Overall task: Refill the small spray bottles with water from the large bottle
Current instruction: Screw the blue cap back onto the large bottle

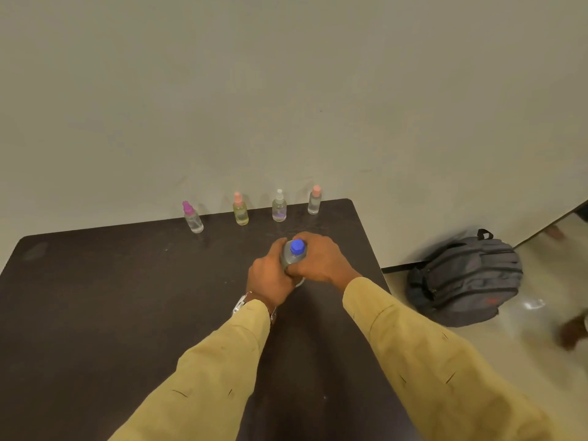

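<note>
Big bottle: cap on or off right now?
On. The blue cap sits on the neck of the large bottle, which stands upright on the table, gripped by the left hand and right hand.

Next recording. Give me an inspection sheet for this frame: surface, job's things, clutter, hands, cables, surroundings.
Surface: dark table, a few light specks.
Job's things: large bottle upright, blue cap on. In a row by the far edge, all with heads on: purple-topped spray bottle, yellowish spray bottle, white-topped spray bottle, pink-topped spray bottle.
Clutter: nothing seen.
Hands: left hand and right hand both grip the large bottle.
Cables: nothing seen.
Surroundings: plain wall behind; grey backpack on the floor, to the right.
</note>
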